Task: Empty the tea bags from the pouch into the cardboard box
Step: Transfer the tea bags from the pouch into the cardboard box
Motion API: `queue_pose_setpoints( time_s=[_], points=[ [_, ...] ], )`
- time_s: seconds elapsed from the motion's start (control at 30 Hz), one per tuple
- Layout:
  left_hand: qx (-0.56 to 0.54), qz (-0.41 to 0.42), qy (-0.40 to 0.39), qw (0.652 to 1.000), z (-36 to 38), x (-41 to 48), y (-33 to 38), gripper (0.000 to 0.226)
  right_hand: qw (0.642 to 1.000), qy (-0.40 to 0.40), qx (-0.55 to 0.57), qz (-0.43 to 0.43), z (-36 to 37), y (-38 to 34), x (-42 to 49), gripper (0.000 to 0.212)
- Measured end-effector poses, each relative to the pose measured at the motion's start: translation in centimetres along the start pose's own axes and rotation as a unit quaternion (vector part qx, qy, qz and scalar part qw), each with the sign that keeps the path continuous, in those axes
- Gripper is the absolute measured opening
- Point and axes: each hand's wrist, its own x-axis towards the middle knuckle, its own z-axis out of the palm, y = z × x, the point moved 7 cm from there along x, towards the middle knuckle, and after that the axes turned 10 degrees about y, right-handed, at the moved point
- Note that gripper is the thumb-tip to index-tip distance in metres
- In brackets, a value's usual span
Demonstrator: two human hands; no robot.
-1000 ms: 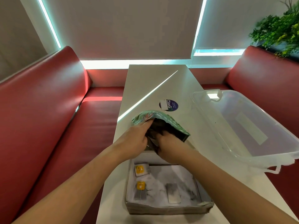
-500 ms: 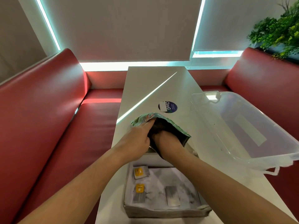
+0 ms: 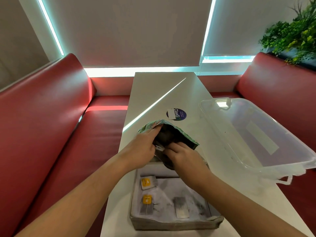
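Head view showed the pouch (image 3: 177,134), green-patterned outside and dark inside, held up over the far end of the cardboard box (image 3: 174,223), its mouth gaping toward the camera. The left hand (image 3: 145,147) had its grip clenched on the pouch's left edge, fingers curled over the rim. The right hand (image 3: 183,156) reached into the mouth from the right, its fingertips hidden in the dark lining; whether that grip was pinched on anything could not be told. A small white scrap (image 3: 159,148) showed between the two hands.

Below them the box sat on the white counter (image 3: 153,93), near its front edge, lined with pale paper. Three tea bags lay inside: one with a yellow tag (image 3: 147,183) at the far left, another yellow-tagged one (image 3: 147,201) nearer, and a plain grey one (image 3: 181,209) toward the middle.

Beyond the pouch a round dark sticker (image 3: 176,114) lay flat on the counter. A clear plastic bin (image 3: 256,134) stood to the right, overhanging the counter's edge. Red benches (image 3: 42,117) ran along both sides, and a green plant (image 3: 294,33) stood at the far right.
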Motion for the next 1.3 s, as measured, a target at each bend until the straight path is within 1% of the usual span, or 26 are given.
queue_pose_setpoints(
  time_s=[0.13, 0.2, 0.27, 0.33, 0.4, 0.47, 0.5, 0.57, 0.6, 0.63, 0.67, 0.7, 0.73, 0.77, 0.8, 0.83, 0.87, 0.97, 1.07, 1.2, 1.27, 1.3],
  points=[
    [0.0, 0.016, -0.027, 1.0, 0.4, -0.1, -0.3, 0.076, 0.996, 0.07, 0.044, -0.027, -3.7, -0.6, -2.0, 0.037],
    [0.01, 0.019, -0.035, 0.999, 0.6, -0.1, -0.6, 0.079, 0.993, 0.099, 0.057, -0.033, -4.8, -0.5, -3.2, 0.032],
    [0.021, 0.022, -0.03, 0.999, 0.7, 0.0, -0.7, 0.077, 0.989, 0.114, 0.08, -0.046, -5.6, -0.6, -4.3, 0.024],
    [0.032, 0.029, -0.017, 0.999, 0.7, 0.2, -0.6, 0.074, 0.986, 0.115, 0.101, -0.069, -5.9, -0.9, -5.5, 0.022],
    [0.045, 0.041, -0.004, 0.998, 0.7, 0.3, -0.4, 0.072, 0.985, 0.098, 0.112, -0.09, -5.8, -1.3, -6.4, 0.021],
    [0.051, 0.05, 0.006, 0.997, 0.7, 0.5, -0.5, 0.072, 0.985, 0.075, 0.126, -0.094, -4.9, -1.5, -7.2, 0.022],
    [0.051, 0.051, 0.011, 0.997, 0.7, 0.5, -0.5, 0.072, 0.986, 0.054, 0.128, -0.091, -4.1, -1.5, -7.6, 0.024],
    [0.045, 0.048, 0.018, 0.998, 0.8, 0.5, -0.5, 0.073, 0.99, -0.021, 0.117, -0.077, -2.1, -1.2, -8.1, 0.029],
    [0.041, 0.046, 0.02, 0.998, 0.9, 0.4, -0.5, 0.074, 0.99, -0.061, 0.109, -0.059, -1.2, -0.8, -8.3, 0.029],
    [0.038, 0.045, 0.021, 0.998, 1.0, 0.3, -0.6, 0.075, 0.989, -0.095, 0.114, -0.023, -0.4, -0.1, -8.4, 0.029],
    [0.035, 0.045, 0.022, 0.998, 1.2, 0.2, -0.6, 0.076, 0.983, -0.114, 0.138, 0.034, 0.0, 0.7, -8.5, 0.033],
    [0.032, 0.046, 0.023, 0.998, 1.3, 0.0, -0.7, 0.077, 0.975, -0.093, 0.176, 0.096, -0.1, 1.5, -8.4, 0.036],
    [0.029, 0.048, 0.027, 0.998, 1.5, -0.1, -0.7, 0.078, 0.965, -0.046, 0.207, 0.155, -0.6, 2.4, -8.0, 0.034],
    [0.027, 0.05, 0.033, 0.998, 1.7, -0.3, -0.7, 0.078, 0.955, 0.015, 0.222, 0.197, -1.3, 3.1, -7.5, 0.029],
    [0.025, 0.051, 0.04, 0.998, 1.8, -0.4, -0.8, 0.078, 0.948, 0.063, 0.221, 0.222, -1.8, 3.6, -7.0, 0.027],
    [0.024, 0.047, 0.046, 0.998, 1.8, -0.6, -0.8, 0.077, 0.944, 0.084, 0.214, 0.237, -1.9, 3.9, -6.4, 0.031],
    [0.022, 0.04, 0.051, 0.998, 1.9, -0.7, -0.9, 0.078, 0.943, 0.081, 0.206, 0.248, -1.7, 4.1, -5.6, 0.037],
    [0.01, 0.039, 0.073, 0.996, 2.0, -0.9, -0.9, 0.08, 0.947, 0.033, 0.183, 0.264, -0.3, 4.7, -3.4, 0.055],
    [0.007, 0.058, 0.1, 0.993, 1.9, -1.0, -0.7, 0.077, 0.947, 0.037, 0.182, 0.263, 0.6, 5.0, -1.8, 0.066],
    [0.039, 0.125, 0.167, 0.977, 0.1, -1.1, 0.9, 0.075, 0.949, 0.105, 0.19, 0.23, -0.5, 4.6, -0.4, 0.081],
    [0.061, 0.193, 0.224, 0.953, -1.8, -1.5, 3.0, 0.067, 0.945, 0.166, 0.187, 0.212, -2.7, 4.2, 0.2, 0.086],
    [0.067, 0.231, 0.252, 0.938, -2.9, -1.8, 4.1, 0.061, 0.938, 0.207, 0.195, 0.196, -4.0, 3.9, 0.5, 0.085]
  ],
)
